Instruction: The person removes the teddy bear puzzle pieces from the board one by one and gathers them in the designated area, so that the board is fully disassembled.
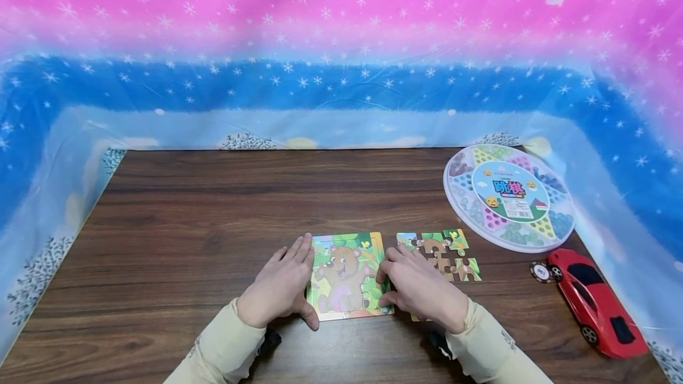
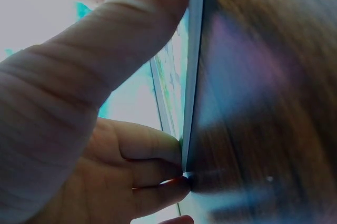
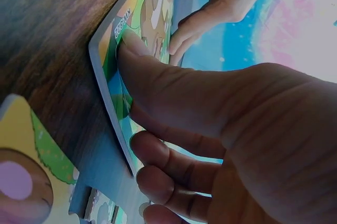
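A jigsaw puzzle board with a brown bear picture lies on the table between the two hands. Along its left edge rests my left hand, fingers nearly straight and thumb at the near left corner; the left wrist view shows those fingers against the rim. At the lower right of the board, my right hand holds a green puzzle piece between thumb and curled forefinger, down against the board. Its thumb covers part of the piece. Several loose puzzle pieces lie to the right, partly under this hand.
A round Chinese checkers box stands at the back right of the wooden table. Near the right edge are a red toy car and a round chip. A patterned cloth hangs behind and at the sides.
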A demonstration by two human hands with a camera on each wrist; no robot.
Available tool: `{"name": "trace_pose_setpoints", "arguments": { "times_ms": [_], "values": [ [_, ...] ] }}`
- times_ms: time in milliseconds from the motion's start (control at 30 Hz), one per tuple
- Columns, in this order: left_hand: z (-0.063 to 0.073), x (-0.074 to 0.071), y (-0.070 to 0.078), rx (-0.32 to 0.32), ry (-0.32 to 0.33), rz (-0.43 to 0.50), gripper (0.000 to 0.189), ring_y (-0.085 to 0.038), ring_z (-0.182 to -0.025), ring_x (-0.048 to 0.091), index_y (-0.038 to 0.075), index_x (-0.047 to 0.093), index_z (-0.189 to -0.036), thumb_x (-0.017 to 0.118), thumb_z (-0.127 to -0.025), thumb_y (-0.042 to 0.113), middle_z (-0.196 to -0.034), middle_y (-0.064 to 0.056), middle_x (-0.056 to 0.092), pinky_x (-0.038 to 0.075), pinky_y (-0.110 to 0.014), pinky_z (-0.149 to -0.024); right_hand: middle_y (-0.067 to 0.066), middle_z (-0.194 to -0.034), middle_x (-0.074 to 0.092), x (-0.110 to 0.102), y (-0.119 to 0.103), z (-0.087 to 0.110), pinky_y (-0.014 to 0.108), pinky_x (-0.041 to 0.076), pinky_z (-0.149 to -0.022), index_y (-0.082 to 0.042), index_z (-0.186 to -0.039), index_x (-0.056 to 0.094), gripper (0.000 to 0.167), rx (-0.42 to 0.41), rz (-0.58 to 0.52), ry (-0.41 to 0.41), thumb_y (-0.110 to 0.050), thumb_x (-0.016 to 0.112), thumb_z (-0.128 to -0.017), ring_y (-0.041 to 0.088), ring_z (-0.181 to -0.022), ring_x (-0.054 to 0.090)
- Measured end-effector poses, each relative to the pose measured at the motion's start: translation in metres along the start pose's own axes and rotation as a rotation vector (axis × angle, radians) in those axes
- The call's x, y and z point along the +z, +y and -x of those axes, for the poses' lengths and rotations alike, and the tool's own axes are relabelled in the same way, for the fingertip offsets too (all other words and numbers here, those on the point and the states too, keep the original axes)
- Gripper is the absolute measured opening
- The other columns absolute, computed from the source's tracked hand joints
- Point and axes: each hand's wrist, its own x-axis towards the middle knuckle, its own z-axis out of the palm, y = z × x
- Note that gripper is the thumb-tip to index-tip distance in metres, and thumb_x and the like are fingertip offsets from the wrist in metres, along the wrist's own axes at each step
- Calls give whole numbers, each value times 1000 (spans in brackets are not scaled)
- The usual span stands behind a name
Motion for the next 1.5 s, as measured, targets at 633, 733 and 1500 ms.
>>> {"name": "trace_pose_setpoints", "arguments": {
  "times_ms": [633,733,1500],
  "values": [
    [-1,0,2,2,-8,6,131,-37,-141,30,-12,40,-142,86,-44,63,-153,-28,27,33,-53,-107,-8,-84,45,5,-4,3,32,39,-68,-19,-81,60,30,4,97,52,-36,83,-73,15,-78,38],
    [-1,0,2,3,5,9,132,-37,-140,31,-13,41,-140,87,-42,62,-152,-29,28,34,-53,-107,-8,-84,43,5,-5,4,31,37,-67,-19,-82,59,32,7,101,67,-35,84,-73,15,-78,37],
    [0,1,0,-1,11,13,132,-37,-141,30,-14,41,-140,86,-42,62,-152,-30,28,34,-53,-107,-16,-72,47,7,-8,10,28,36,-67,-22,-80,52,34,-35,-9,141,-23,85,-73,9,-71,39]
  ]
}}
